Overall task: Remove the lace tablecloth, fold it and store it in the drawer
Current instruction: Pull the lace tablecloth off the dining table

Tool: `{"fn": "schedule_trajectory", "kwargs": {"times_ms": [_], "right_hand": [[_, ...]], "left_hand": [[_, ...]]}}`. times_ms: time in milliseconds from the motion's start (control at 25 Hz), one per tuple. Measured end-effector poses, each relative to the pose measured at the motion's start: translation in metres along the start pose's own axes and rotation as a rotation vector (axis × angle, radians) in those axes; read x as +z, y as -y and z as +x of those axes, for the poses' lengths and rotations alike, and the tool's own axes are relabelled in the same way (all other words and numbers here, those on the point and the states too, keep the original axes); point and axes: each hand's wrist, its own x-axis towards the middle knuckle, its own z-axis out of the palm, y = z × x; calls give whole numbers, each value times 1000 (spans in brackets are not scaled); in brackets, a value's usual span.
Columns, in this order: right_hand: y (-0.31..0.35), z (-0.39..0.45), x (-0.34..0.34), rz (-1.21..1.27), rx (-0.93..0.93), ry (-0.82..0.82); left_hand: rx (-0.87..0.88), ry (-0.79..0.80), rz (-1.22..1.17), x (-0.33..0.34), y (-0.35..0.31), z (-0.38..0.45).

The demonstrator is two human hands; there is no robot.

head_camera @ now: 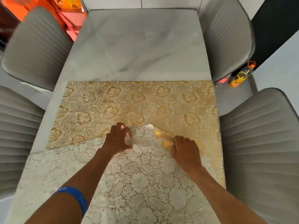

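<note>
Both hands' grip clamped on lace tablecloth (139, 178): L hand (117, 138) & R hand (186, 151) pinching folded-over edge mid-table (137, 46).

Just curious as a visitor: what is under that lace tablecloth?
Under the lace tablecloth lies a grey marble-look table, bare at its far half. The cloth's pale underside is folded over its golden face. Whatever else lies beneath is covered.

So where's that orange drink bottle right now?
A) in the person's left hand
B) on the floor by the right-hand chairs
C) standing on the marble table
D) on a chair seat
B: the orange drink bottle stands on the floor between the two right-hand chairs, off the marble table.
</note>
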Motion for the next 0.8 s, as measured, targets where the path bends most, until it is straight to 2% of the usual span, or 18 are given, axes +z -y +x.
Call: {"fn": "schedule_trajectory", "kwargs": {"times_ms": [80, 160, 240, 320, 400, 440, 520, 600, 680, 800], "right_hand": [[-22, 25, -17, 278, 219, -75], [-50, 50, -34, 413, 312, -148], [-72, 67, -47, 466, 308, -191], [-87, 80, -58, 536, 397, -269], [-94, 87, -62, 440, 500, -361], [-92, 86, -61, 333, 504, -376], [-72, 68, -46, 191, 314, -348], [-46, 41, -6, 177, 119, -175], [-36, 24, 31, 184, 120, -32], [-41, 22, 57, 59, 120, -63]], "left_hand": [[-52, 47, -77, -3, -2, 2], [-72, 45, -51, -4, -5, 4], [-54, -36, -27, -11, -15, 13], [-18, -177, -30, -32, -34, 37], [46, -336, 50, -62, -60, 77], [63, -372, 102, -75, -74, 99], [56, -343, 254, -84, -101, 139], [46, -253, 394, -77, -125, 173], [57, -142, 382, -64, -137, 199], [84, 2, 287, -56, -130, 227]]}}
